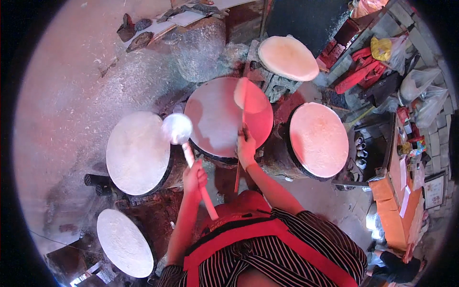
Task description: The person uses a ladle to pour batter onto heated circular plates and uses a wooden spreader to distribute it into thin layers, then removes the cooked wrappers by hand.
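My left hand [195,179] grips the pale handle of a ladle [177,129], whose round bowl is blurred and hangs between two round griddles. In my right hand [246,145] is a thin wooden stick [237,175]; its upper part reaches over the dark middle griddle [211,114]. A paler round patch [251,96] shows at that end, blurred, so I cannot tell whether it is a spreader or batter. The left griddle [139,152], the right griddle [319,140] and the lower left griddle [124,243] each bear a pale flat round sheet.
Another pale round sheet [288,58] lies on blocks behind. Black perforated coal briquettes [96,181] are at the left. A cabinet with an orange cover [385,208], plastic bags [421,82] and red cloth [362,70] are at the right. A person [400,265] is at the lower right.
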A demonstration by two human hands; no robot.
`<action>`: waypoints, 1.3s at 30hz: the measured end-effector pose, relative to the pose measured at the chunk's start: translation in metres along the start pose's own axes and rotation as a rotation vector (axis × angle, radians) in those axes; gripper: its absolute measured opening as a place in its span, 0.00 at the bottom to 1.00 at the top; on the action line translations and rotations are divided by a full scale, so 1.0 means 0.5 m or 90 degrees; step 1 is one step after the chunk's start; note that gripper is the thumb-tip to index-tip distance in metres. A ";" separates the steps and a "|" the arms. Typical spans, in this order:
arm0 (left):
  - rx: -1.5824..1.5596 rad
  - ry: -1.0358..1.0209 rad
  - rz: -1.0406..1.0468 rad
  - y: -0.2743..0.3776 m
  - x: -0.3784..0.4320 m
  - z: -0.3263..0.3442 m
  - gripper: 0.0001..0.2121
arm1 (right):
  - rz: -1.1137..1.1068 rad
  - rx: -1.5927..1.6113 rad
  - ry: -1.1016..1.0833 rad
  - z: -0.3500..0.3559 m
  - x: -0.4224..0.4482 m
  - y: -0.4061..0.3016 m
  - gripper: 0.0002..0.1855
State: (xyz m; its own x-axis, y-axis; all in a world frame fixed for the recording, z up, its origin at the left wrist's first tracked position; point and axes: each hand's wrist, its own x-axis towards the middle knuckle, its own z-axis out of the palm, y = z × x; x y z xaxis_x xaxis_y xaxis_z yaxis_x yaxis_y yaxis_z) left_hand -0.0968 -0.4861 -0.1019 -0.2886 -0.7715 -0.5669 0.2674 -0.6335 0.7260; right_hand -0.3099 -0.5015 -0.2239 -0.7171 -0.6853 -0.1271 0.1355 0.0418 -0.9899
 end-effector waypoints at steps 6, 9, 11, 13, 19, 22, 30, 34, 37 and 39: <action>-0.202 0.094 -0.093 -0.080 -0.063 -0.109 0.09 | 0.188 0.037 -0.284 -0.063 -0.002 -0.128 0.20; -0.234 0.102 -0.106 -0.117 -0.072 -0.150 0.07 | 0.154 0.007 -0.213 -0.147 -0.027 -0.110 0.18; -0.249 0.073 -0.102 -0.148 -0.081 -0.170 0.07 | 0.104 0.002 -0.117 -0.170 -0.003 -0.055 0.16; -0.239 0.184 -0.101 -0.165 -0.091 -0.154 0.07 | 0.002 -0.140 -0.167 -0.171 0.035 -0.003 0.16; -0.343 0.308 -0.077 -0.225 -0.123 -0.104 0.04 | 0.175 -0.184 -0.386 -0.108 0.043 -0.141 0.18; -0.349 0.279 -0.036 -0.270 -0.148 -0.082 0.04 | 0.175 -0.005 -0.497 -0.198 0.094 -0.143 0.20; -0.388 0.370 -0.057 -0.339 -0.204 0.007 0.10 | 0.014 -0.256 -0.469 -0.179 0.242 -0.083 0.20; -0.414 0.432 -0.056 -0.323 -0.230 0.081 0.07 | -0.055 -0.216 -0.640 -0.174 0.263 -0.046 0.20; -0.421 0.484 -0.016 -0.326 -0.255 0.111 0.07 | 0.094 -0.219 -0.766 -0.245 0.273 -0.120 0.22; -0.430 0.491 0.009 -0.345 -0.260 0.105 0.09 | 0.262 -0.236 -0.767 -0.296 0.333 -0.167 0.31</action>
State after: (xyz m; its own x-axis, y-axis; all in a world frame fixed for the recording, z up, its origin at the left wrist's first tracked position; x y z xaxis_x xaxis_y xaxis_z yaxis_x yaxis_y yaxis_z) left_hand -0.1536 -0.2735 -0.1327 0.3247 -0.4558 -0.8287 0.7971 -0.3399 0.4992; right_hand -0.5418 -0.5118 -0.1716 0.4088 -0.7789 -0.4757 -0.1358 0.4635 -0.8756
